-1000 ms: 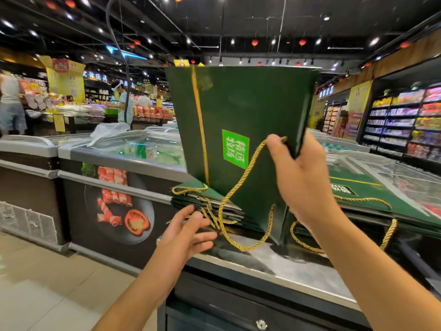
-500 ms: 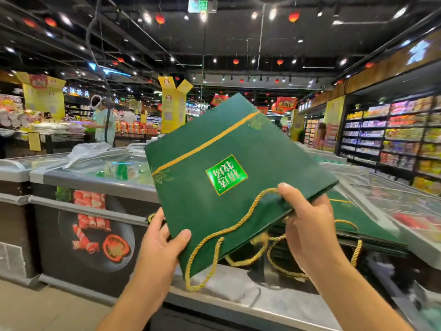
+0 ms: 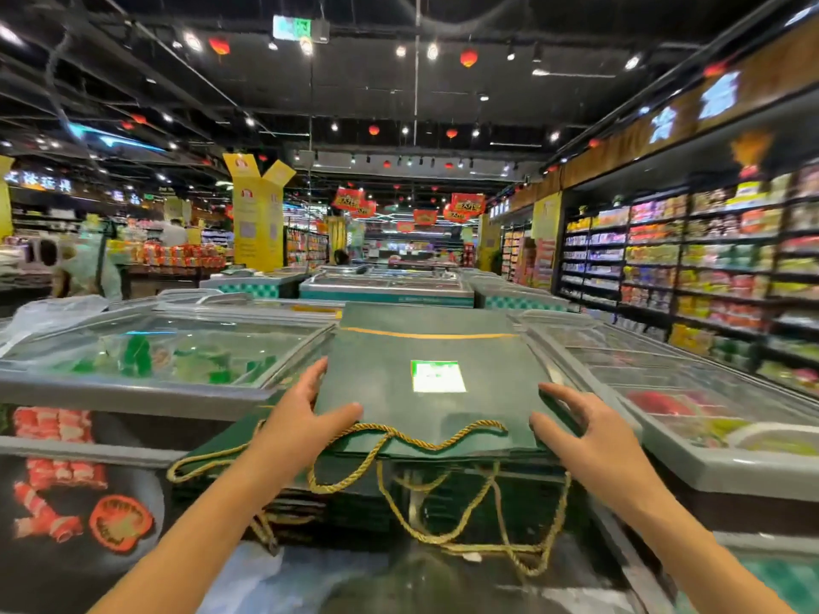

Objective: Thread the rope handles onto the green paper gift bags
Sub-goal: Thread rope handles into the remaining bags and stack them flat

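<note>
Glass-lidded freezers flank the stacked green gift bags.

Bag atop stack, seemingly between freezers

A supermarket under a black ceiling dotted with spotlights and red lanterns. Glass-topped freezers fill the near left and right; stocked shelves line the right wall, and a yellow pillar stands far left

Bare forearms, hands seemingly bare
</note>
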